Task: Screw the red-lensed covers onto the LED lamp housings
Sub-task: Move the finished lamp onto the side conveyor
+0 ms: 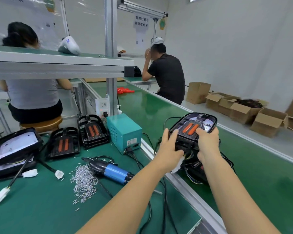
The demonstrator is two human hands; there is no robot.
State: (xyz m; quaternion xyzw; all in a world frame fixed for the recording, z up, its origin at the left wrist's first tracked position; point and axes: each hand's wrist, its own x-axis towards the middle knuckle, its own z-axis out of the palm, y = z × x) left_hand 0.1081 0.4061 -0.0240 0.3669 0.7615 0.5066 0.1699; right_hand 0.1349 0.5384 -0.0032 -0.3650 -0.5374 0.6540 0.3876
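1. Nearest: the counter [41, 208] holds a loose heap of screws [85, 181], with the driver [112, 171] lying just beyond it, tip pointing left, untouched. Its cable runs to the blue box [123, 132].

2. Both forearms reach forward and right, past the counter's metal edge, over the belt [260, 183].

3. The left hand [167, 149] grips the near left corner of the lamp [193, 127], fingers curled over its rim. The right hand [208, 142] grips the near right side, thumb on top by the red lens. Both are closed on the same unit.

4. The lamp is held above the belt, tilted with its far end raised and lens face towards the camera; its long axis runs away from the person. Wires and a white plug hang below it over more dark housings (details unclear).

5. Key relation: screws and driver lie left of and nearer than the lamp, so, if it still needs screwing, it must come back left across the edge; the left hand is nearer the driver. Whether its cover is already screwed cannot be told.

6. Room: bare green counter lies in front of the screws; the dangling wires could snag on the edge.

7. Farther left: two covers [63, 144] [93, 130] and an open housing [15, 147] wait.
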